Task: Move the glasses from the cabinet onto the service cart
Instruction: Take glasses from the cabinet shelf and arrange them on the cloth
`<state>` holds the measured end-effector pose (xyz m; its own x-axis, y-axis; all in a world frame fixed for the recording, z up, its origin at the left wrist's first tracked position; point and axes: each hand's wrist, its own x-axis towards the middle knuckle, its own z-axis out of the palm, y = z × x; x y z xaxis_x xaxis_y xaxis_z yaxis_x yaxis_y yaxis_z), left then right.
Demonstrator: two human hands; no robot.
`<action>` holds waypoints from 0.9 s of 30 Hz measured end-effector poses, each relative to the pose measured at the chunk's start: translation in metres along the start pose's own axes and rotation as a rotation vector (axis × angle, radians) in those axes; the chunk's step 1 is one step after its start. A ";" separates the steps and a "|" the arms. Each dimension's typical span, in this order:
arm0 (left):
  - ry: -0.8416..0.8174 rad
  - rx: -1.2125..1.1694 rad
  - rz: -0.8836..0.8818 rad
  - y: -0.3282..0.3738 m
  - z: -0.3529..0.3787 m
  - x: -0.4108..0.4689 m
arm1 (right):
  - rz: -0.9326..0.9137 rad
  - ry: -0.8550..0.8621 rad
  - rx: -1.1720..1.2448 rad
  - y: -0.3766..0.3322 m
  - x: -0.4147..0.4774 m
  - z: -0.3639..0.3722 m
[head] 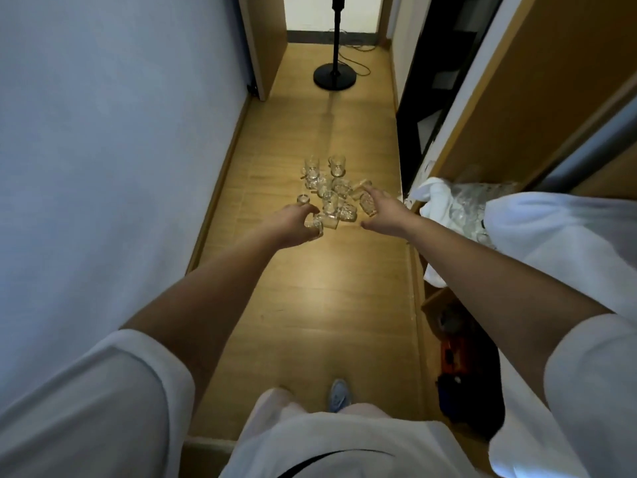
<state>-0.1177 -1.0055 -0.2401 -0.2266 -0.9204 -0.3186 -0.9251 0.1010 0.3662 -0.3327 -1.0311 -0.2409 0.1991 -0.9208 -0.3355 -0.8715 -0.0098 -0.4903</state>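
As the left hand (293, 222) grips small glasses (314, 228), the right hand (386, 212) spreads open by the mid-frame glass cluster (331, 194); gentle placing seems next.

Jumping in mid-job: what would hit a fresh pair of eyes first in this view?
A cluster of clear glasses sits on the wooden floor mid-corridor, some upright, some tipped over. The left hand grips a glass at the cluster's near-left edge. The right hand reaches its right edge, and I cannot tell if it grips anything. On the right, the open cabinet holds white cloths and more glassware.
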 end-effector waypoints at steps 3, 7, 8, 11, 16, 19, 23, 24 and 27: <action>-0.029 0.005 -0.015 -0.004 -0.006 0.041 | 0.005 -0.020 0.007 0.009 0.038 -0.010; -0.049 -0.035 -0.019 -0.012 -0.016 0.102 | 0.031 -0.047 0.011 0.022 0.093 -0.019; -0.059 -0.041 -0.015 -0.014 -0.019 0.116 | 0.036 -0.054 0.008 0.025 0.105 -0.022; -0.077 -0.048 0.005 -0.023 -0.035 0.173 | 0.055 -0.046 0.014 0.026 0.157 -0.033; -0.106 -0.022 0.058 -0.041 -0.075 0.271 | 0.104 -0.005 0.057 0.018 0.246 -0.065; -0.151 0.022 0.109 -0.049 -0.103 0.327 | 0.137 0.003 0.072 0.017 0.291 -0.088; -0.187 0.072 0.163 -0.045 -0.134 0.404 | 0.187 0.039 0.111 0.024 0.332 -0.120; -0.198 0.080 0.189 -0.040 -0.136 0.421 | 0.199 0.038 0.119 0.030 0.339 -0.126; -0.257 0.139 0.267 -0.017 -0.132 0.462 | 0.263 -0.012 0.139 0.052 0.355 -0.139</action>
<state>-0.1667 -1.4825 -0.2776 -0.5174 -0.7320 -0.4432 -0.8517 0.3902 0.3498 -0.3697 -1.4127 -0.2734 -0.0194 -0.8802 -0.4743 -0.8243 0.2825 -0.4907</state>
